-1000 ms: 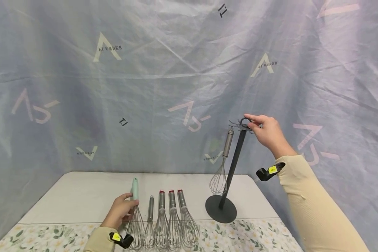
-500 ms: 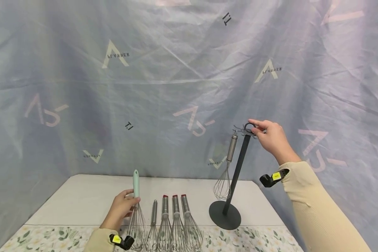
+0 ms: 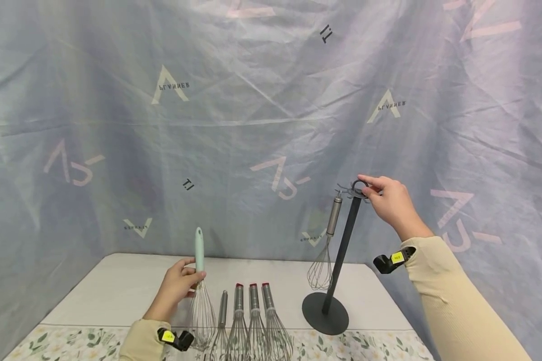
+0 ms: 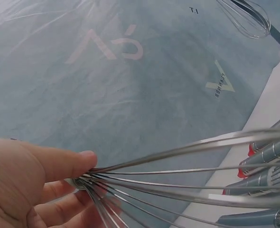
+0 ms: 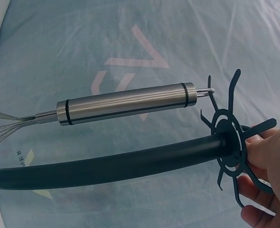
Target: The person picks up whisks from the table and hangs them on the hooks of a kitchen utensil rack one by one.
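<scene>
My left hand grips a whisk with a mint-green handle, held upright with its wires pointing down. On the right, my right hand pinches the ring on top of a dark utensil stand. Curved hooks spread around the stand's top. From one hook hangs a steel-handled whisk, its wire head low beside the pole. Beside the mint whisk lie a slim steel whisk and three whisks with red-tipped handles, wires toward me.
The stand's round base rests on a table with a white cover. A floral cloth lies along its front. Behind the table hangs a printed grey-blue curtain.
My left hand has raised the mint-handled whisk up off its place beside the other whisks. The right hand keeps its pinch on the stand's ring. The head view has shifted slightly upward.
</scene>
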### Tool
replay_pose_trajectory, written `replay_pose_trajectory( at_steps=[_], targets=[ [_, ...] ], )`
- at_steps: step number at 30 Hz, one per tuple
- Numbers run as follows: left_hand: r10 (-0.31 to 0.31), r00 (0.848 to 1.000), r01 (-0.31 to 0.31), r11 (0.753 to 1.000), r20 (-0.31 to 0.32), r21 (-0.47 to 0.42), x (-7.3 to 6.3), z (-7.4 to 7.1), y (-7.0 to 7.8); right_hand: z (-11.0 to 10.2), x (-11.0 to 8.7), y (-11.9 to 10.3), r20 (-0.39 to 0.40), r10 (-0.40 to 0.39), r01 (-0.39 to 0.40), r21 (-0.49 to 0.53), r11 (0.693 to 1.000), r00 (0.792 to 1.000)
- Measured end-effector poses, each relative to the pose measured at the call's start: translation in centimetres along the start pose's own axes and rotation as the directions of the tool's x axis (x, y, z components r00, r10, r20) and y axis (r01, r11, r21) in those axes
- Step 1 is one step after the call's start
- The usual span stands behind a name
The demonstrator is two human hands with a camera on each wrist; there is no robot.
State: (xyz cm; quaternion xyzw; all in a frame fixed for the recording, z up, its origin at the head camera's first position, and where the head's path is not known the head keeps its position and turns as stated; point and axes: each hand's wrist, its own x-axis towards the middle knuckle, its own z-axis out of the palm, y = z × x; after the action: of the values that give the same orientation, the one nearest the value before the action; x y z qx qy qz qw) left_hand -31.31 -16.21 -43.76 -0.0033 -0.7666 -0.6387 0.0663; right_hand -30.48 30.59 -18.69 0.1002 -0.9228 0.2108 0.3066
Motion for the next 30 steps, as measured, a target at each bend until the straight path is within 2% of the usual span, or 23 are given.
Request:
replay_pose_trajectory(
  at_steps=[13, 22, 30],
  targets=[
    [0.027, 1.0, -0.027, 1.0, 0.011, -0.013, 0.1, 0.4, 1.2, -0.1, 0.1, -0.2, -0.011, 0.013, -0.013, -0.008, 1.0, 1.0],
    [0.063, 0.998, -0.063, 0.998, 0.02, -0.011, 0.0, 1.0, 1.7, 0.1, -0.1, -0.3, -0.019, 0.011, -0.011, -0.019, 1.0, 1.0],
    [0.102, 0.994, -0.102, 0.995, 0.034, -0.006, 0.1, 1.4, 2.8, 0.2, -0.2, -0.5, -0.03, 0.002, -0.003, -0.035, 0.999, 1.0]
  ],
)
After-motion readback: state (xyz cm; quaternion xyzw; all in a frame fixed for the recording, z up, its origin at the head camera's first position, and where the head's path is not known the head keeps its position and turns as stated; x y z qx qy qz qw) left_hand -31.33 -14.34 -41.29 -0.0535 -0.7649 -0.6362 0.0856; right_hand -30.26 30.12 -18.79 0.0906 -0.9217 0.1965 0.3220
